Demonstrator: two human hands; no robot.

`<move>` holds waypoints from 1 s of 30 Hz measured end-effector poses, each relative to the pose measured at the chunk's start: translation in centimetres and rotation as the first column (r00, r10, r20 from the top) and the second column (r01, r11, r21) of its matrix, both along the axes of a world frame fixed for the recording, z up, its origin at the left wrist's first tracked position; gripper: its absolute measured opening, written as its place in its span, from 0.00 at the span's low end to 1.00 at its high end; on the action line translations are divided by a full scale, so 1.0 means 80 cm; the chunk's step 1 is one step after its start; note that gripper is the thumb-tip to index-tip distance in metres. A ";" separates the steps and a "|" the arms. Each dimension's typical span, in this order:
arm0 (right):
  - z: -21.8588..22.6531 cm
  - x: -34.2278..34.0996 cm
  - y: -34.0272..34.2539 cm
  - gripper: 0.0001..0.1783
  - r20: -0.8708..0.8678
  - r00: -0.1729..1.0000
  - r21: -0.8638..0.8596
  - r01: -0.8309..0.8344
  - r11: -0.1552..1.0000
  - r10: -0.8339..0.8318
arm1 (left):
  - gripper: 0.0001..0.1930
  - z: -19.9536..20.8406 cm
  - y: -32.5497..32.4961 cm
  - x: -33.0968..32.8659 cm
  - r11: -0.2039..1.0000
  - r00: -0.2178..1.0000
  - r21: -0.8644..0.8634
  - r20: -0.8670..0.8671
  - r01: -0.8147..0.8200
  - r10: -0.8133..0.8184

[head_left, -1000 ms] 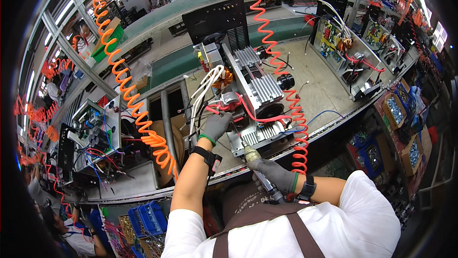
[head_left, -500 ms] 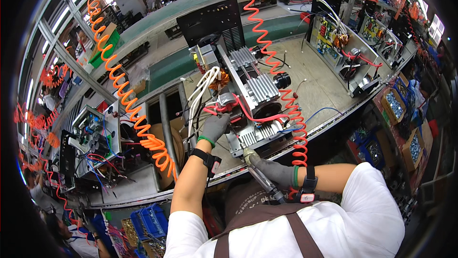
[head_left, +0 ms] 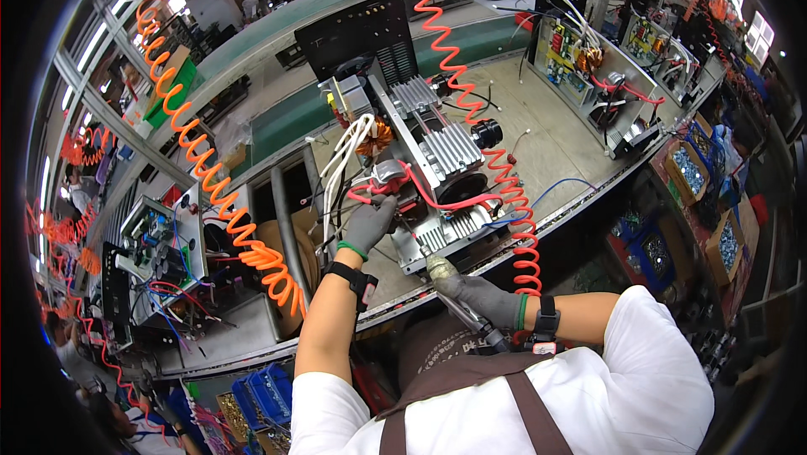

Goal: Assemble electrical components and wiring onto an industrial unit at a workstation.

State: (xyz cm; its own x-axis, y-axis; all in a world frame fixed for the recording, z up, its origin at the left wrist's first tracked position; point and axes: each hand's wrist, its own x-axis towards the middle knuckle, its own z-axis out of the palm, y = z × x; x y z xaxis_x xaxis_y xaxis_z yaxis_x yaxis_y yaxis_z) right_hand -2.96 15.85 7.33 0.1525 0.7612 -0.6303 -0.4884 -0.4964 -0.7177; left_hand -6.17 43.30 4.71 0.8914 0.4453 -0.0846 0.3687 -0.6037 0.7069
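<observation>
White shirt, brown apron

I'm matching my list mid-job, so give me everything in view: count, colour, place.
Opened unit: one, silver and black, bench centre
White wires: one bundle, white, unit's left side
Red cables: several, red, on the unit
Driver: one, grey, in right hand
Coiled hoses: several, orange, left, centre, background
Other opened units: at least three, mixed colours, left and right
Workbench: one, beige top, under centre unit
Green bin: one, green, upper left
Blue bins: several, blue, lower left and right
Background clutter: uncountable, too small
Left hand: one, grey glove, at red cables
Right hand: one, grey glove, around driver
</observation>
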 end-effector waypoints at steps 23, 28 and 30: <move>0.009 0.003 0.011 0.21 -0.011 1.000 -0.022 -0.023 0.999 0.023 | 0.20 -0.043 -0.019 0.006 0.902 0.915 -0.281 0.142 -0.329 0.378; 0.010 0.001 0.009 0.21 -0.036 0.999 -0.003 0.002 1.000 -0.002 | 0.22 -0.042 -0.024 -0.012 0.918 0.967 -0.326 0.043 -0.225 0.252; 0.013 0.001 0.008 0.21 -0.031 0.999 -0.022 -0.010 1.000 0.009 | 0.20 -0.041 -0.021 -0.018 0.900 0.962 -0.395 0.114 -0.186 0.249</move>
